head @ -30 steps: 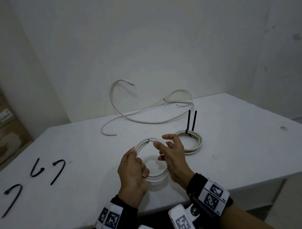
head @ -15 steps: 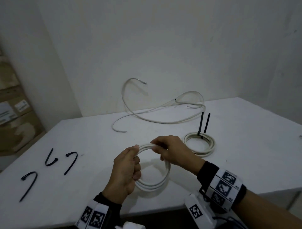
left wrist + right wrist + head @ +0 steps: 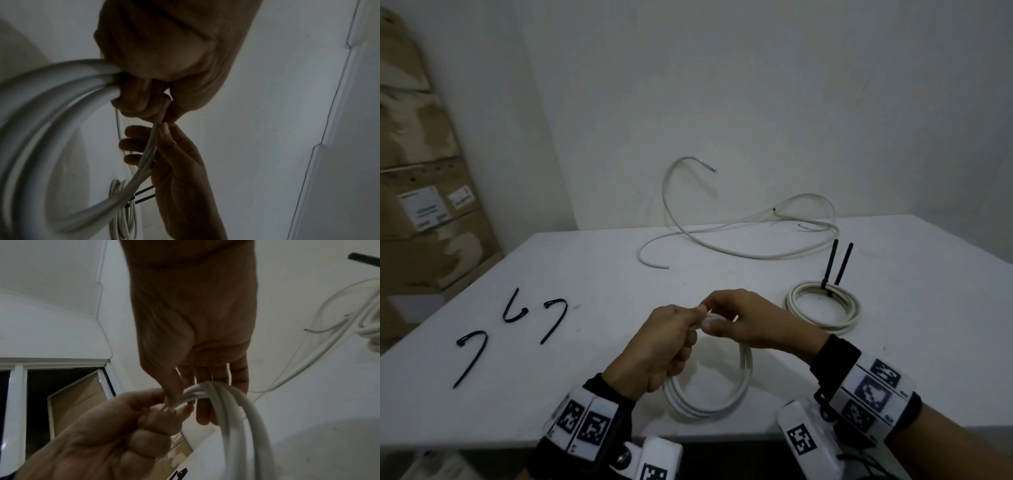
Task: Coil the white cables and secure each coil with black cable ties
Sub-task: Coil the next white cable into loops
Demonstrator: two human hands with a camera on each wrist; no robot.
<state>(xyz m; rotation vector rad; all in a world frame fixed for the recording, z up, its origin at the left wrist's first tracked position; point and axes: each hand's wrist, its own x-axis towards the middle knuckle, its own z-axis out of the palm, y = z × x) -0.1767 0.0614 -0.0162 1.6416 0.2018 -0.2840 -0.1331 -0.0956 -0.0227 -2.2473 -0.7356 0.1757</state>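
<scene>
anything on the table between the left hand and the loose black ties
Nothing visible does. The three ties lie on bare table left of the left hand, but both hands grip the coil.

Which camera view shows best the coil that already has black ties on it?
The head view: the tied coil lies whole on the table, both tie tails upright. The left wrist view shows part of it behind the held coil; the right wrist view cuts it at the edge.
</scene>
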